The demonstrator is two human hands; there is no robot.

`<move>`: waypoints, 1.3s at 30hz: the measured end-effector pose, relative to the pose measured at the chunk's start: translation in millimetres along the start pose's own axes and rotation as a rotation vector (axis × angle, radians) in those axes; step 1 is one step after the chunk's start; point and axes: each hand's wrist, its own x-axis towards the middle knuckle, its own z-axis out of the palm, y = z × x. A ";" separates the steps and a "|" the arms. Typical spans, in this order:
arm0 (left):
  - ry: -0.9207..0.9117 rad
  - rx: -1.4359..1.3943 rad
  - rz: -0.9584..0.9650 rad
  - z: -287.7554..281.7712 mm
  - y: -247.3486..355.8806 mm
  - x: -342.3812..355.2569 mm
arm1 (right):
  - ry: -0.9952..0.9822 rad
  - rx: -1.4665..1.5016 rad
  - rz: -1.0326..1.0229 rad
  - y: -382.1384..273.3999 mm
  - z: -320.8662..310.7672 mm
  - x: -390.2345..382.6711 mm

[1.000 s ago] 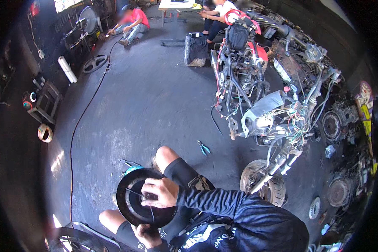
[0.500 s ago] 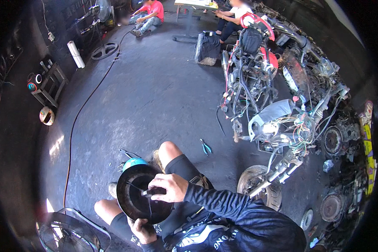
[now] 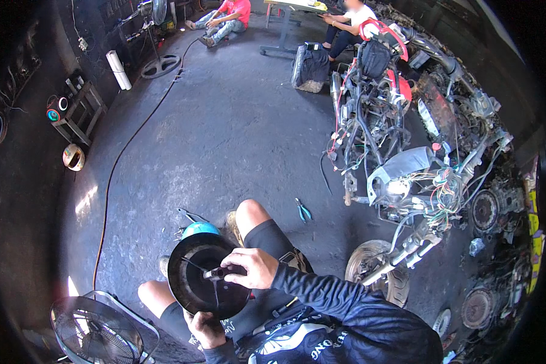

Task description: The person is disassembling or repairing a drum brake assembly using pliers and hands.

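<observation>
A dark, round, bowl-shaped part (image 3: 185, 288) rests tilted over my lap, its hollow side facing up. My left hand (image 3: 205, 329) is closed on its lower rim, with the thumb along the edge. Over the middle of the bowl, my right hand (image 3: 255, 267) pinches a small grey metal piece (image 3: 212, 275). Thin rods (image 3: 193, 264) reach out from that middle toward the rim; whether they join the metal piece cannot be made out. Behind the bowl shows the top of a light-blue rounded object (image 3: 200, 229), mostly hidden.
Teal-handled pliers (image 3: 303, 210) lie on the floor past my knee, and other tools (image 3: 191, 216) beside the blue object. A stripped motorcycle frame (image 3: 370, 127) with loose wires stands at right. A fan (image 3: 97, 330) is at lower left. A cable (image 3: 112, 173) crosses the floor. Two people (image 3: 227, 21) sit far off.
The whole view has shifted slightly. My right fingers have turned a little at the bowl's middle, so the metal piece shows more. My left hand keeps its hold on the rim.
</observation>
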 end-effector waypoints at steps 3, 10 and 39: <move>0.027 -0.016 0.004 6.7 3.6 -1.3 | 0.010 0.005 0.007 3.3 2.1 -4.5; 0.055 0.011 0.031 -0.3 1.3 1.7 | 0.058 0.064 0.043 3.0 8.4 -7.4; 0.048 0.055 0.037 12.3 9.8 0.6 | -0.081 0.235 0.205 12.1 -0.4 -8.4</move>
